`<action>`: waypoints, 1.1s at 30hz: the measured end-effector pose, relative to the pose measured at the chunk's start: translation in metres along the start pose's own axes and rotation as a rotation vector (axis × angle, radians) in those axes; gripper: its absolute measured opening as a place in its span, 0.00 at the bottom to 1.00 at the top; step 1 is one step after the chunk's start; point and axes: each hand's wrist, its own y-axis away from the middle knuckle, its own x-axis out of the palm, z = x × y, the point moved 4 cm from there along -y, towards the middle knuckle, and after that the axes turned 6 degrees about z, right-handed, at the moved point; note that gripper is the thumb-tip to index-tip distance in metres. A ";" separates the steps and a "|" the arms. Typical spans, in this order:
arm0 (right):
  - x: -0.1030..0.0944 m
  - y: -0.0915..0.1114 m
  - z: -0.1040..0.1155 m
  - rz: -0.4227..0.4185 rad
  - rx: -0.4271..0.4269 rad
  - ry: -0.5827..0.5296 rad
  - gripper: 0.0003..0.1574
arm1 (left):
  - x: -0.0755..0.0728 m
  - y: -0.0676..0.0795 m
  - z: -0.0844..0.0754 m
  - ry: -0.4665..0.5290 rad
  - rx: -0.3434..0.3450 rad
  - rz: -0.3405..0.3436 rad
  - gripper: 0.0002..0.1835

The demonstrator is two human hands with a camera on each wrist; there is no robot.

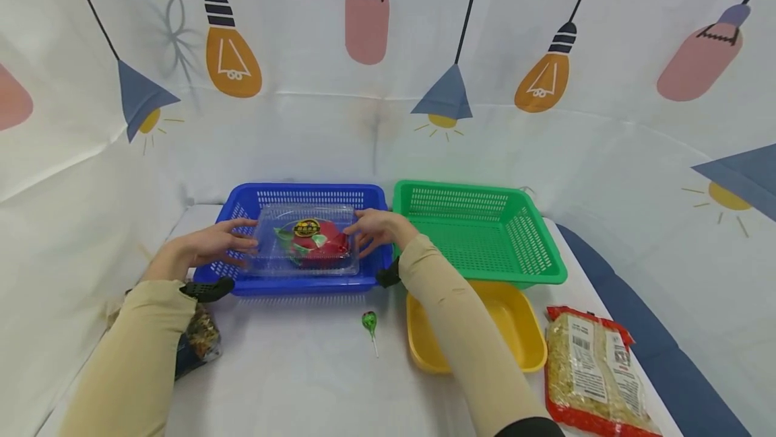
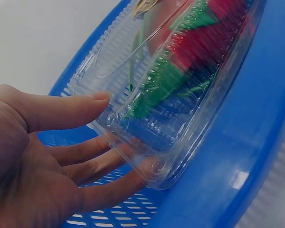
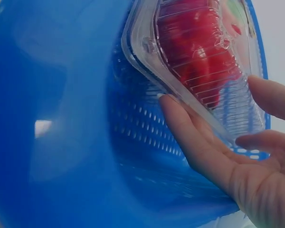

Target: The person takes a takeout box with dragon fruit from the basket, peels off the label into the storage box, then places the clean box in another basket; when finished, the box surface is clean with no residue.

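A clear plastic clamshell box [image 1: 267, 260] is over the blue basket [image 1: 242, 285] in the head view, with a red and green thing [image 1: 327, 248] inside it and a black and gold label on its lid. My left hand [image 1: 212, 243] grips its left end. In the left wrist view the thumb [image 2: 71, 111] is at the box's side and the fingers [image 2: 99, 166] reach under its rim. The opposite end is held by my right hand [image 1: 378, 228], whose fingers [image 3: 192, 137] lie below the rim in the right wrist view.
A green basket [image 1: 539, 235] stands right of the blue one, with a yellow tray [image 1: 509, 316] in front. A lollipop [image 1: 370, 322] lies mid-table. At right is a red-edged bag [image 1: 588, 370]; a dark packet [image 1: 200, 339] sits partly behind the left sleeve.
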 end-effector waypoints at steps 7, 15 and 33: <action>0.002 0.003 0.000 0.013 -0.018 0.020 0.53 | 0.001 0.000 0.000 0.015 -0.001 -0.035 0.41; 0.002 0.012 0.003 -0.032 -0.060 0.074 0.50 | 0.007 0.006 -0.009 0.009 0.000 -0.063 0.40; 0.006 0.051 0.018 -0.147 -0.186 0.137 0.45 | 0.016 0.029 -0.033 -0.111 0.098 -0.230 0.39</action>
